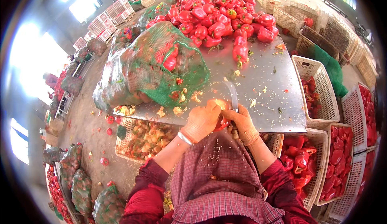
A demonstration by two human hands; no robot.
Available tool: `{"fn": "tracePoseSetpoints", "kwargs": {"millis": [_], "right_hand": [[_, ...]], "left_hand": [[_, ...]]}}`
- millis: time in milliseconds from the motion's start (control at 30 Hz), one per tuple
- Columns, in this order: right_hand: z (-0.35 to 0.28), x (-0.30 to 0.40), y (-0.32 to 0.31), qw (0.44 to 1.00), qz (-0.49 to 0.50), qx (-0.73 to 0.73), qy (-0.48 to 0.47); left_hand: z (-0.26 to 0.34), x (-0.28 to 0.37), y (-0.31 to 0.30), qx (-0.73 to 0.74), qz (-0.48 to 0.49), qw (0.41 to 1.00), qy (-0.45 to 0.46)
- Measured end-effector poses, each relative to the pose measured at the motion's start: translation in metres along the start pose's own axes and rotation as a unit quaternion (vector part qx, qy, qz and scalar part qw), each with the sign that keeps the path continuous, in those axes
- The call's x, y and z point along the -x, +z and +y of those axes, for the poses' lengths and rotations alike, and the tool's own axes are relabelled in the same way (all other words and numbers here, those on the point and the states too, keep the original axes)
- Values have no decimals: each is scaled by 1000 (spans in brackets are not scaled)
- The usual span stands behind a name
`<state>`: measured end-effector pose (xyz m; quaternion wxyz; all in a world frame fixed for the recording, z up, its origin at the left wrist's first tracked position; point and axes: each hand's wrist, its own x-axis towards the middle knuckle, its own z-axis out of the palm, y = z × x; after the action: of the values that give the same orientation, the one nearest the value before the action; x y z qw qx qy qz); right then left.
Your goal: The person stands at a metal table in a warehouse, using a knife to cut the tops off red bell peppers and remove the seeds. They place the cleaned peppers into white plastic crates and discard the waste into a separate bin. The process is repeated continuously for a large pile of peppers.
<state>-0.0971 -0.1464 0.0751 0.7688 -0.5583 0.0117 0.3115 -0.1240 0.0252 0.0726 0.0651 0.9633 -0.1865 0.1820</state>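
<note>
My left hand (199,122), in a pale orange work glove, grips a red bell pepper (222,124) close in front of my apron. In my right hand (245,124), gloved alike, is a curved knife (233,92) with a wooden handle. Its blade points up and away beside the pepper, which the fingers partly hide. Beneath and ahead lies a metal table (272,82) strewn with seeds and bits of core. Whole red bell peppers (216,18) are heaped at its far end. A green mesh bag (136,67) with peppers inside lies on the left.
A crate of pepper cores and scraps (151,138) stands below the table's left front edge. At the right are a crate of cut red peppers (297,163), another filled crate (335,160) and a crate with pepper pieces (313,97). Filled mesh bags (81,190) rest at far left.
</note>
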Motion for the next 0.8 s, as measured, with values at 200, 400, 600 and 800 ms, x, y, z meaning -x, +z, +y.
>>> {"fn": "tracePoseSetpoints", "kwargs": {"millis": [200,400,600,800], "right_hand": [[13,7,-1,992,-7,-92,84],[5,3,19,998,-22,39,49],[7,-8,27,992,-89,-5,89],[18,-7,4,990,-104,-61,74]], "left_hand": [[-94,47,36,348,241,874,-239],[-80,53,-21,-22,171,976,-130],[-32,22,-30,-4,-33,999,6],[-70,46,-26,563,119,759,-304]]}}
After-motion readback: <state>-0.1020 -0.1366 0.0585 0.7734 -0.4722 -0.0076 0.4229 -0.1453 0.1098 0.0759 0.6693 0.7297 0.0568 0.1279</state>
